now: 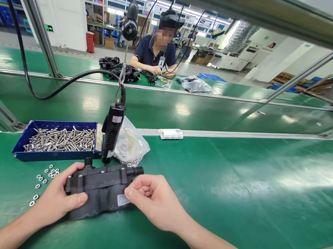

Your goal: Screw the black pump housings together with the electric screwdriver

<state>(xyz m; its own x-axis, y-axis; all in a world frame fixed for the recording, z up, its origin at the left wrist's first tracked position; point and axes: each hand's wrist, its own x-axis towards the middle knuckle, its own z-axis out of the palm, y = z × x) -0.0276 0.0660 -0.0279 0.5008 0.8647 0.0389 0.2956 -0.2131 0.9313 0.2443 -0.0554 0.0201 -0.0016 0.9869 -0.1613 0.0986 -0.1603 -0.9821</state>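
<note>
Device (101, 198), black, rests on the green workbench (223, 184) directly in front of the person, tilted slightly so that its right end lies farther back. The left hand (62, 196) grips the device at its left end: the thumb presses on the near face and the fingers wrap around the far edge. The right hand (154, 200) is positioned at the right end, beside the pale label (123, 200). Its fingers are curled in, with thumb and forefinger drawn together; whether a small part sits between them cannot be told.

Loose metal rings (50, 174) lie on the workbench to the left of the device. Behind them stands a blue tray (53, 159) filled with metal screws (64, 140). A black power screwdriver (113, 128) hangs upright behind the device, between the tray and a translucent plastic bag (133, 144) of small metal parts. A white roll (171, 134) lies farther back. Across the benches, a co-worker (154, 53) sits beside a pile of black cables (115, 67).
</note>
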